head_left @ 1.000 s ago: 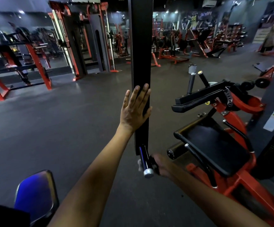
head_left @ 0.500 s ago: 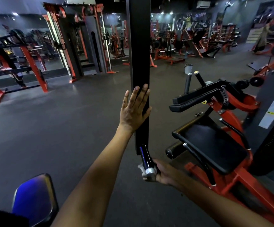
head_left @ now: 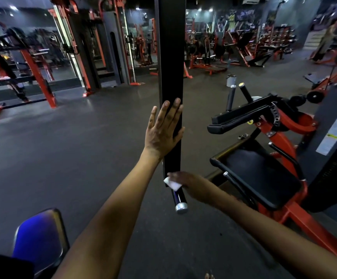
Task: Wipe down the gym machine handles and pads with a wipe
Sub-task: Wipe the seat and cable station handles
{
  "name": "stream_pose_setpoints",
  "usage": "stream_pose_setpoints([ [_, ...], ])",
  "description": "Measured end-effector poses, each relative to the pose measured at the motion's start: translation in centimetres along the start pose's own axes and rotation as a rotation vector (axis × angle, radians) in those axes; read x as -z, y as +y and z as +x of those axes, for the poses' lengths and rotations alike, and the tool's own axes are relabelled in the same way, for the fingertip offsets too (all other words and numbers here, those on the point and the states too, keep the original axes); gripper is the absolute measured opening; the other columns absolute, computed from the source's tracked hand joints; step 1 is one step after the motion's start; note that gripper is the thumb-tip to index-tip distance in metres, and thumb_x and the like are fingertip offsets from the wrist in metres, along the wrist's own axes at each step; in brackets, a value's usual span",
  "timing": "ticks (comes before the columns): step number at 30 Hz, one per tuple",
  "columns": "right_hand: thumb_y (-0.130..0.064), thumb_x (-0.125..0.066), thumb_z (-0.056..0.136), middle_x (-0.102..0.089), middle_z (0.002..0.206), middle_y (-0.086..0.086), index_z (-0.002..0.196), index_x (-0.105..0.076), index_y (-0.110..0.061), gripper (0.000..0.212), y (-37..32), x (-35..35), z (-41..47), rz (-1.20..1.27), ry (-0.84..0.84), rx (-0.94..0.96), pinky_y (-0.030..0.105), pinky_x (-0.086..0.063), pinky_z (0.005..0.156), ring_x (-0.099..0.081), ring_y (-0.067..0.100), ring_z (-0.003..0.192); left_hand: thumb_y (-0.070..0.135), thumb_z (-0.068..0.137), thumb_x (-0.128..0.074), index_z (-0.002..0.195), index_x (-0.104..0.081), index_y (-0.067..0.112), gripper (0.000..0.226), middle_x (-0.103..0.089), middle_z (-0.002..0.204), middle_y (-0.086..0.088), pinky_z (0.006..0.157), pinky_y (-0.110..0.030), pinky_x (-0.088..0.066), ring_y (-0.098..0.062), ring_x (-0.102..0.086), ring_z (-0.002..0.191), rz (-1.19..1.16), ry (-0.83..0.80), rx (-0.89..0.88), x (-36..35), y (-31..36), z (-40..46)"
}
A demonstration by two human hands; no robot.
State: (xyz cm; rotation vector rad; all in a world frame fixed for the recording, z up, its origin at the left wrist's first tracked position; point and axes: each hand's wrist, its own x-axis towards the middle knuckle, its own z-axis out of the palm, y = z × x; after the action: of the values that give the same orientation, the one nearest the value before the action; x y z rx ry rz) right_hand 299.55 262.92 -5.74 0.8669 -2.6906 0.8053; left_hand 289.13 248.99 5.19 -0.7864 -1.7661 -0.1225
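Right hand (head_left: 185, 183) gripping white wipe (head_left: 172, 184), moved up from handle's (head_left: 178, 198) silver end cap to its top, left hand (head_left: 163, 129) unchanged, fingers straight, flat on black upright bar (head_left: 170, 57)

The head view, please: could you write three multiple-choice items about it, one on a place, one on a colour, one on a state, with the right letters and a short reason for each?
1. Where is the white wipe?
A. on the floor
B. at the top of the handle, under the right hand
C. on the black seat pad

2. What colour is the end cap of the handle?
A. silver
B. red
C. yellow

3. How is the left hand?
A. curled into a fist
B. pinching the wipe
C. flat, fingers straight, against the black upright bar

Answers:
1 B, the wipe shows under the right hand's fingers, where the handle meets the bar.
2 A, the cap shines like metal below the dark grip.
3 C, the straight fingers lie along the bar.
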Motion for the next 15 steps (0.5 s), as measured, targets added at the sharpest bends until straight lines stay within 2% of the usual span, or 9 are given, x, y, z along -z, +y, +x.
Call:
stream_pose_setpoints([
  [2, 0.003, -0.044, 0.091, -0.039, 0.145, 0.008, 0.136, -0.048, -0.006, 0.046, 0.0, -1.2, -0.8, -0.029, -0.047, 0.036, 0.028, -0.023, 0.115, -0.026, 0.008, 0.137, 0.044, 0.099, -0.036, 0.154, 0.007, 0.017, 0.075, 0.021, 0.160, 0.003, 0.120, -0.041, -0.001, -0.017, 0.016, 0.148, 0.017, -0.003, -0.001, 0.0, 0.0, -0.1],
  [4, 0.003, -0.043, 0.090, -0.039, 0.146, 0.009, 0.135, -0.049, -0.003, 0.046, -1.5, -1.2, -2.5, -0.010, -0.051, 0.052, 0.025, -0.017, 0.117, -0.024, 0.008, 0.139, 0.044, 0.098, -0.036, 0.154, 0.008, 0.017, 0.076, 0.021, 0.160, 0.003, 0.120, -0.041, -0.001, -0.017, 0.017, 0.148, 0.025, -0.004, -0.007, 0.1, -0.2, -0.2],
  [6, -0.009, -0.036, 0.098, -0.058, 0.127, 0.016, 0.117, -0.062, 0.003, 0.035, -2.9, -0.8, -3.5, -0.006, -0.096, 0.267, 0.033, -0.028, 0.114, -0.045, 0.020, 0.127, 0.044, 0.098, -0.037, 0.154, 0.008, 0.017, 0.077, 0.021, 0.160, 0.003, 0.120, -0.041, 0.000, -0.017, 0.017, 0.147, 0.012, -0.005, -0.008, 0.2, -0.3, -0.1],
  [8, -0.017, -0.040, 0.098, -0.064, 0.104, 0.015, 0.097, -0.067, 0.001, 0.032, -3.5, 0.2, -2.5, -0.103, -0.190, 0.433, 0.042, -0.041, 0.099, -0.056, 0.030, 0.106, 0.043, 0.098, -0.039, 0.154, 0.008, 0.018, 0.077, 0.021, 0.160, 0.004, 0.121, -0.041, 0.000, -0.017, 0.016, 0.148, 0.003, -0.002, -0.004, 0.2, -0.3, -0.2],
  [10, -0.013, -0.056, 0.088, -0.062, 0.097, 0.013, 0.091, -0.066, -0.003, 0.015, -3.6, 1.2, 0.1, -0.275, -0.232, 0.394, 0.040, -0.045, 0.091, -0.056, 0.030, 0.098, 0.043, 0.098, -0.039, 0.154, 0.007, 0.018, 0.077, 0.020, 0.160, 0.004, 0.120, -0.041, -0.002, -0.017, 0.016, 0.148, 0.002, -0.004, -0.001, 0.2, -0.3, -0.2],
  [12, -0.005, -0.058, 0.080, -0.065, 0.092, 0.015, 0.088, -0.068, -0.003, 0.013, -3.6, 1.2, 2.8, -0.386, -0.216, 0.292, 0.040, -0.044, 0.092, -0.059, 0.032, 0.095, 0.044, 0.098, -0.040, 0.154, 0.006, 0.018, 0.077, 0.019, 0.160, 0.004, 0.120, -0.041, -0.003, -0.017, 0.015, 0.148, 0.014, -0.006, -0.005, 0.1, -0.4, -0.3],
  [13, -0.005, -0.057, 0.081, -0.065, 0.094, 0.016, 0.089, -0.069, -0.004, 0.015, -4.0, 1.1, 3.6, -0.413, -0.291, 0.211, 0.040, -0.042, 0.095, -0.060, 0.033, 0.096, 0.044, 0.098, -0.039, 0.154, 0.006, 0.018, 0.077, 0.019, 0.160, 0.004, 0.120, -0.042, -0.003, -0.017, 0.015, 0.148, 0.024, -0.009, -0.009, 0.1, -0.5, -0.4],
  [15, -0.010, -0.056, 0.081, -0.067, 0.097, 0.014, 0.091, -0.068, -0.008, 0.016, -5.4, 0.4, 4.8, -0.610, -0.572, 0.087, 0.035, -0.039, 0.097, -0.060, 0.031, 0.098, 0.044, 0.098, -0.039, 0.154, 0.006, 0.018, 0.077, 0.019, 0.160, 0.004, 0.120, -0.042, -0.002, -0.017, 0.016, 0.148, 0.029, -0.009, -0.017, 0.2, -0.6, -0.3],
])
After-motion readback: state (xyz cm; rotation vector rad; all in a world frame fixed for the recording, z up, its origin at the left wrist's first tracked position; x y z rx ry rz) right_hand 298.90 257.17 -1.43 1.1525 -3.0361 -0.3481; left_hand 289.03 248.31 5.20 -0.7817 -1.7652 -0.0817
